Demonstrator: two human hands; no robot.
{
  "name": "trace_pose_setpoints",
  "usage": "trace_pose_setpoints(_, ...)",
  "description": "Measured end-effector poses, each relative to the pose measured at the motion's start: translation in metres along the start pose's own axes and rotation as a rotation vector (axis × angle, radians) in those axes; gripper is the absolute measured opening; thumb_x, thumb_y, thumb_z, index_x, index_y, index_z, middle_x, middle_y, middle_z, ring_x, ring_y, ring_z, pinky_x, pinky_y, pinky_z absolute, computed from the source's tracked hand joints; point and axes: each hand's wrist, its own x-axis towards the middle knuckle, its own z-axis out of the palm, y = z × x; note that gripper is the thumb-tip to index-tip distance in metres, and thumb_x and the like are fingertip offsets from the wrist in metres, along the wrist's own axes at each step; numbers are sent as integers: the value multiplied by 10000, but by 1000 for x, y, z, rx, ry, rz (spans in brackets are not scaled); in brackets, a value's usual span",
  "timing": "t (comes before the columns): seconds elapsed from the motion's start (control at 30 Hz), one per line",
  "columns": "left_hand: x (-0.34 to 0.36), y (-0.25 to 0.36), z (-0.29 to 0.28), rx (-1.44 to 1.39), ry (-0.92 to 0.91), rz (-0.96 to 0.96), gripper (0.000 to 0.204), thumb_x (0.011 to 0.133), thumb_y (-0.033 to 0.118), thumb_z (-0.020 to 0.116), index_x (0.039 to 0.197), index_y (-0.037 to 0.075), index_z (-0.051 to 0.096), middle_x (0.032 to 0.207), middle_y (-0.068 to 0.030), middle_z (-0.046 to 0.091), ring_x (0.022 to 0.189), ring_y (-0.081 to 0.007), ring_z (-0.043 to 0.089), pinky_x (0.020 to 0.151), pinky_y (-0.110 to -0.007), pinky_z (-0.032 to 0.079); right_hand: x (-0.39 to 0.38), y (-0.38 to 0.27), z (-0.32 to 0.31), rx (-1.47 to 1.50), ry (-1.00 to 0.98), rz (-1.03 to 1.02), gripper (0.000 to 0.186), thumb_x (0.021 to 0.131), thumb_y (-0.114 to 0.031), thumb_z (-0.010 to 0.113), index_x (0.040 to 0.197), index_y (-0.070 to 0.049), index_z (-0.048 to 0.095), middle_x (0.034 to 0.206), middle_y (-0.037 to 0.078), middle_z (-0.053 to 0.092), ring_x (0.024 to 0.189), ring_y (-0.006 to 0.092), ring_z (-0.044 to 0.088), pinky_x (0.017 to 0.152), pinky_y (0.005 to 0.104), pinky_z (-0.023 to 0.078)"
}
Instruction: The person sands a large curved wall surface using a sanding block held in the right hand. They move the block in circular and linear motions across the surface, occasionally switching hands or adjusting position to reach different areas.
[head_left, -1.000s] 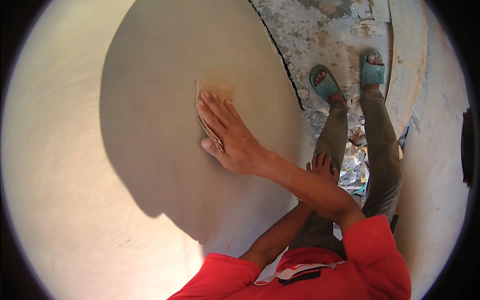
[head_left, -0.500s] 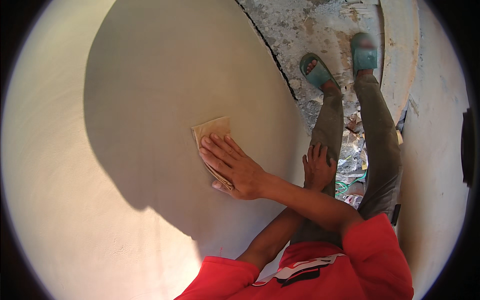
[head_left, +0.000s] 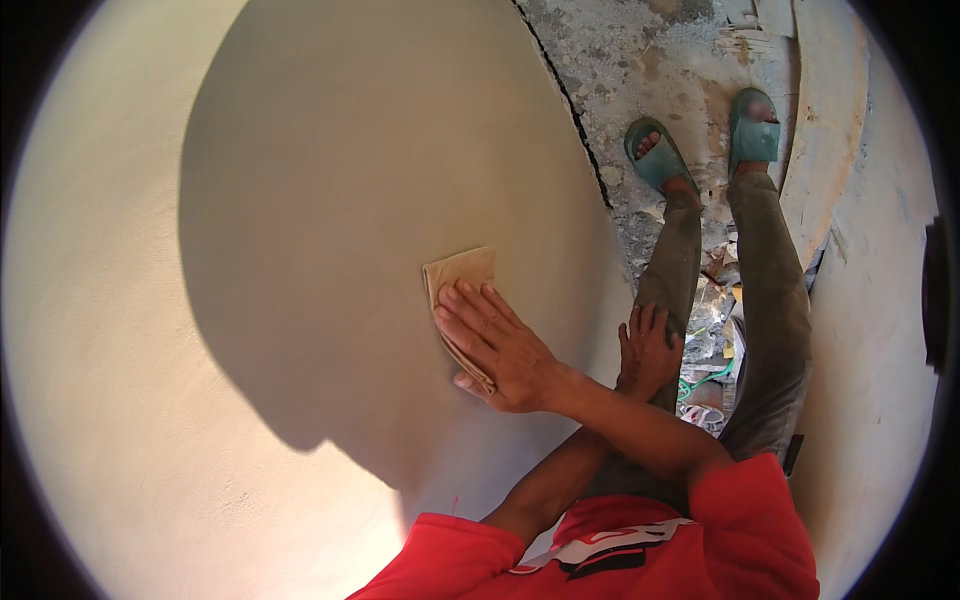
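My arms cross in front of me. My right hand reaches over to the left and presses a folded tan sheet of sandpaper against a smooth, pale plastered wall. Its fingers lie together over the sheet, and the thumb sits apart below the sheet's lower edge. My left hand passes under the right forearm and rests on my dark-trousered left leg, fingers spread. Nothing shows in that hand.
A dark gap separates the wall from a rough, stained concrete floor. My feet stand there in green slide sandals. Rubble and a green cord lie between my legs. A second pale wall rises at the right.
My right hand and the sandpaper have shifted a little to the right across the wall. The whole view has also moved slightly. My left hand stays on the leg.
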Motion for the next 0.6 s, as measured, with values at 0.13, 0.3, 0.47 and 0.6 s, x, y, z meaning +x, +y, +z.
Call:
trace_pose_setpoints(0.13,0,6,1,14,22,14,544,871,280,625,1366,62,573,1512,-185,464,1439,-411,373,1146,-630,292,72,34,-39,-18,170,101,708,1055,-358,498,1620,-42,210,1687,174,200,1570,359,158,1264,548,133)
trace_pose_setpoints(0.3,0,4,-6,26,-25,9,570,864,301,629,1384,76,569,1520,-173,459,1451,-404,361,1156,-622,286,40,-31,-9,32,56,-14,715,1060,-377,491,1617,-30,209,1685,187,197,1562,372,176,1263,541,142)
trace_pose_setpoints(0.47,2,9,-3,70,-24,-15,563,871,302,623,1378,62,570,1513,-181,462,1450,-396,366,1159,-607,286,57,35,-33,50,142,169,721,1055,-398,499,1610,-25,228,1685,186,192,1566,362,171,1263,541,149)
trace_pose_setpoints(0.6,-1,10,-5,75,-15,26,572,875,309,619,1387,61,560,1522,-181,453,1452,-396,363,1164,-611,276,96,-6,-37,-36,126,51,731,1058,-434,481,1610,-29,225,1689,183,177,1572,354,150,1264,549,145)
